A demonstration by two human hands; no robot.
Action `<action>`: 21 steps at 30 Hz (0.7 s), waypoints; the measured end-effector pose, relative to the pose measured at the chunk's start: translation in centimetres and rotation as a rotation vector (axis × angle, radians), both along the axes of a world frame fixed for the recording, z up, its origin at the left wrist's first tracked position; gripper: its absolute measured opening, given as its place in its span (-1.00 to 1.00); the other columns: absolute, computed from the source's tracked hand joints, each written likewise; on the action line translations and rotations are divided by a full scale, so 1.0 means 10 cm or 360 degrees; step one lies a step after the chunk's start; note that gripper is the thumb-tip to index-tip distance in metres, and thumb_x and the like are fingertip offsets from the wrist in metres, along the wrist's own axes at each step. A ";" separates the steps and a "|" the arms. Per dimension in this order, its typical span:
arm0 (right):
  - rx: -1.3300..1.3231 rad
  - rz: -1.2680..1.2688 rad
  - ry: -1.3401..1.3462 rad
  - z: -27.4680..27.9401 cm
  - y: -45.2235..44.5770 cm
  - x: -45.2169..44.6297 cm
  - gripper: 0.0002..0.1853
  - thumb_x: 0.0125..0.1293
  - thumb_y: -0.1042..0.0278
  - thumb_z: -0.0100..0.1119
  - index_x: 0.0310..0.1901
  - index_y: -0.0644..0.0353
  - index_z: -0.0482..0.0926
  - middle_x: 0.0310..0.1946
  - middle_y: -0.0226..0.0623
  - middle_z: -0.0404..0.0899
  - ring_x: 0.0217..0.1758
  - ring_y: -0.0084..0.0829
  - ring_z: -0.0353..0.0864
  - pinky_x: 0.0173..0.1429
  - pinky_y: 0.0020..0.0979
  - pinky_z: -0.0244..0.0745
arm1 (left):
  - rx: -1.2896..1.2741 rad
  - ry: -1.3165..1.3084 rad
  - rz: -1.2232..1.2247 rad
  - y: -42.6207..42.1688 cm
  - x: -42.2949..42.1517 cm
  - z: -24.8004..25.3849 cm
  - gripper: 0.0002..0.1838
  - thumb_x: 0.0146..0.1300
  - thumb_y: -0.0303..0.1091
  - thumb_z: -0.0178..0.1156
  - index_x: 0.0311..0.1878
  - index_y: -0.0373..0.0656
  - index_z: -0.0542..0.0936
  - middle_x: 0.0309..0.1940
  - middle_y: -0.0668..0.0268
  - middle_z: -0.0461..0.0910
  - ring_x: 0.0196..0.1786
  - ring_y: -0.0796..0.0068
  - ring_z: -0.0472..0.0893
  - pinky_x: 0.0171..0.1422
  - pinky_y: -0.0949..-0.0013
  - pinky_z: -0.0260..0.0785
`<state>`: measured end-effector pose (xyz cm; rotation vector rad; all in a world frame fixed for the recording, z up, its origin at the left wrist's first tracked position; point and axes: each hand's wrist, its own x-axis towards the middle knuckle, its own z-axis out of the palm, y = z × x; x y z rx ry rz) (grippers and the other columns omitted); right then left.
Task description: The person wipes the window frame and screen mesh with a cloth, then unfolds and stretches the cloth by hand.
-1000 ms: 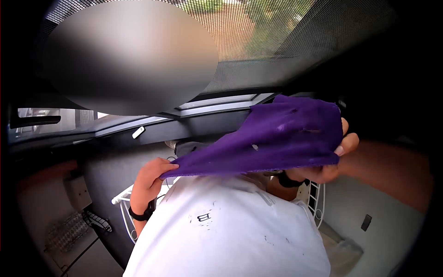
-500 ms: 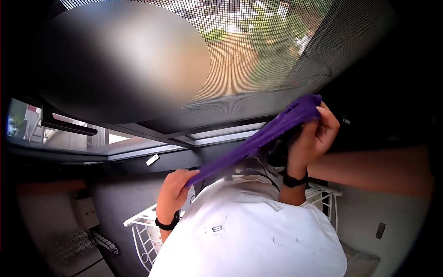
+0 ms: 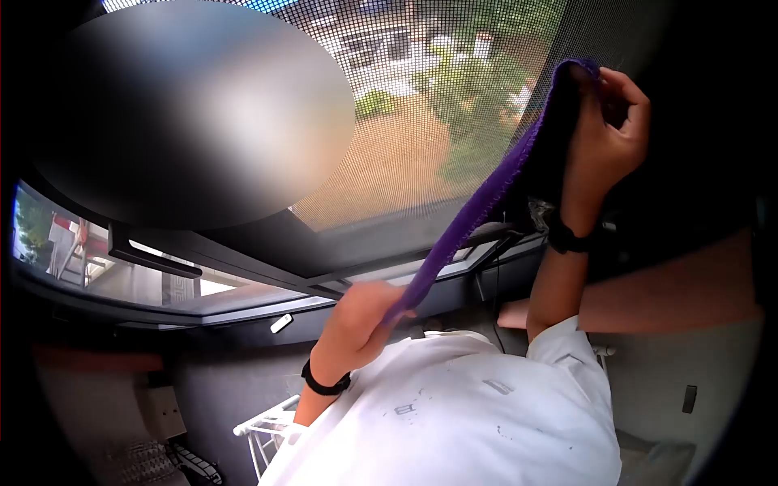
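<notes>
A purple cloth (image 3: 486, 198) is stretched taut on a slant between my two hands, seen nearly edge-on. My left hand (image 3: 362, 317) is closed on its lower end, in front of the window frame near my chest. Higher up at the right, my right hand (image 3: 609, 121) pinches the upper end, beside the mesh screen (image 3: 389, 162). Both wrists wear black bands.
Beyond the mesh lie trees and brown ground. A small white object (image 3: 281, 324) rests on the dark ledge under the window. A white metal rack (image 3: 263, 429) stands at the lower left. A dark rectangular piece (image 3: 689, 398) is on the right wall.
My right hand has risen with its end of the cloth, and my left hand has shifted right. The cloth has turned from spread flat to a narrow, steep strip. The view has shifted too.
</notes>
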<state>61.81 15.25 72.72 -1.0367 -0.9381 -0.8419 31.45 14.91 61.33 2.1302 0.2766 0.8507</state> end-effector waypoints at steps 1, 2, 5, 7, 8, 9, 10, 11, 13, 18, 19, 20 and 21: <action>-0.0128 -0.0035 -0.0018 -0.01 -0.03 0.05 -0.76 0.11 0.32 0.42 -0.26 0.20 0.58 -0.39 -0.47 0.56 -0.35 -0.65 0.51 -0.25 -0.61 0.42 | 0.0003 0.0017 -0.0022 0.00 0.02 -0.02 -0.73 0.10 -0.68 0.05 -0.12 -0.20 0.51 -0.36 0.27 0.61 -0.29 0.26 0.53 -0.16 0.32 0.30; -0.0258 -0.0069 -0.0029 -0.01 -0.06 0.07 -0.74 0.11 0.24 0.42 -0.28 0.19 0.59 -0.44 -0.51 0.55 -0.41 -0.68 0.47 -0.34 -0.63 0.37 | 0.0112 0.0077 -0.0080 0.00 0.05 -0.05 -0.71 0.05 -0.67 0.07 -0.13 -0.18 0.51 -0.38 0.29 0.59 -0.33 0.27 0.51 -0.21 0.32 0.26; -0.0649 -0.0035 0.0172 0.10 -0.11 0.10 -0.64 0.17 0.06 0.34 -0.37 0.25 0.57 -0.64 -0.47 0.47 -0.58 -0.67 0.40 -0.46 -0.61 0.31 | 0.0182 0.0257 -0.0206 0.01 0.20 -0.12 -0.70 0.04 -0.67 0.08 -0.13 -0.16 0.50 -0.39 0.31 0.57 -0.34 0.26 0.50 -0.20 0.31 0.25; -0.1024 -0.0240 0.0200 0.32 -0.29 0.08 -0.58 0.21 -0.03 0.27 -0.38 0.26 0.58 -0.68 -0.50 0.41 -0.61 -0.70 0.35 -0.48 -0.60 0.27 | 0.0168 0.0254 -0.0282 -0.03 0.28 -0.15 -0.71 0.05 -0.66 0.11 -0.13 -0.17 0.50 -0.37 0.32 0.56 -0.34 0.26 0.50 -0.19 0.31 0.26; -0.1397 -0.0414 0.0216 0.38 -0.34 0.07 -0.51 0.24 -0.12 0.20 -0.40 0.27 0.58 -0.72 -0.52 0.35 -0.64 -0.72 0.31 -0.50 -0.59 0.24 | 0.0181 0.0281 -0.0323 -0.03 0.32 -0.18 -0.72 0.06 -0.64 0.13 -0.12 -0.17 0.50 -0.37 0.32 0.56 -0.33 0.27 0.51 -0.19 0.31 0.26; -0.1411 -0.0434 0.0201 0.40 -0.35 0.03 -0.51 0.24 -0.12 0.20 -0.40 0.27 0.58 -0.72 -0.52 0.35 -0.64 -0.72 0.31 -0.50 -0.59 0.24 | 0.0192 0.0309 -0.0359 -0.04 0.36 -0.20 -0.72 0.07 -0.61 0.15 -0.12 -0.18 0.50 -0.37 0.31 0.56 -0.33 0.28 0.51 -0.19 0.32 0.26; -0.1426 -0.0362 0.0211 0.39 -0.33 -0.03 -0.47 0.26 -0.16 0.14 -0.43 0.28 0.57 -0.75 -0.50 0.32 -0.66 -0.72 0.29 -0.51 -0.59 0.23 | 0.0180 0.0292 -0.0367 -0.05 0.39 -0.21 -0.72 0.07 -0.61 0.15 -0.12 -0.18 0.50 -0.37 0.31 0.56 -0.33 0.28 0.51 -0.19 0.32 0.26; -0.1434 -0.0288 0.0224 0.39 -0.32 -0.08 -0.43 0.28 -0.20 0.09 -0.47 0.29 0.56 -0.79 -0.49 0.29 -0.68 -0.71 0.28 -0.53 -0.59 0.21 | 0.0193 0.0271 -0.0396 -0.04 0.43 -0.21 -0.73 0.07 -0.59 0.16 -0.11 -0.18 0.49 -0.38 0.31 0.55 -0.33 0.29 0.50 -0.19 0.32 0.25; -0.1465 -0.0195 0.0286 0.35 -0.29 -0.08 -0.48 0.33 -0.13 0.07 -0.39 0.29 0.55 -0.74 -0.46 0.35 -0.65 -0.67 0.32 -0.52 -0.56 0.23 | 0.0206 0.0255 -0.0438 -0.02 0.49 -0.20 -0.73 0.08 -0.57 0.17 -0.10 -0.19 0.49 -0.39 0.31 0.53 -0.33 0.29 0.50 -0.19 0.32 0.25; -0.1728 -0.0169 -0.0166 0.39 -0.37 -0.11 -0.75 0.40 0.24 0.01 -0.30 0.29 0.37 -0.67 -0.28 0.38 -0.59 -0.55 0.43 -0.47 -0.50 0.33 | 0.0474 0.0320 -0.0671 0.01 0.64 -0.34 -0.70 0.09 -0.52 0.19 -0.06 -0.21 0.47 -0.43 0.30 0.44 -0.34 0.31 0.47 -0.19 0.31 0.25; -0.1750 -0.0183 -0.0179 0.42 -0.37 -0.14 -0.75 0.40 0.24 0.01 -0.30 0.29 0.37 -0.67 -0.28 0.38 -0.59 -0.55 0.43 -0.47 -0.50 0.33 | 0.0456 0.0298 -0.0678 0.02 0.65 -0.37 -0.70 0.09 -0.52 0.19 -0.06 -0.21 0.47 -0.43 0.30 0.44 -0.34 0.31 0.47 -0.19 0.31 0.25; -0.1843 -0.0288 -0.0186 0.47 -0.37 -0.16 -0.79 0.35 0.31 0.01 -0.33 0.29 0.34 -0.68 -0.24 0.38 -0.60 -0.50 0.46 -0.48 -0.47 0.36 | 0.0422 0.0280 -0.0695 0.03 0.67 -0.38 -0.67 0.10 -0.49 0.18 -0.02 -0.18 0.47 -0.42 0.32 0.46 -0.31 0.32 0.49 -0.18 0.29 0.27; -0.1934 -0.0395 -0.0190 0.49 -0.35 -0.19 -0.82 0.31 0.37 0.01 -0.37 0.28 0.30 -0.69 -0.21 0.38 -0.61 -0.44 0.50 -0.48 -0.44 0.40 | 0.0386 0.0265 -0.0714 0.05 0.68 -0.41 -0.63 0.10 -0.46 0.17 0.03 -0.15 0.46 -0.41 0.34 0.47 -0.28 0.32 0.50 -0.17 0.27 0.29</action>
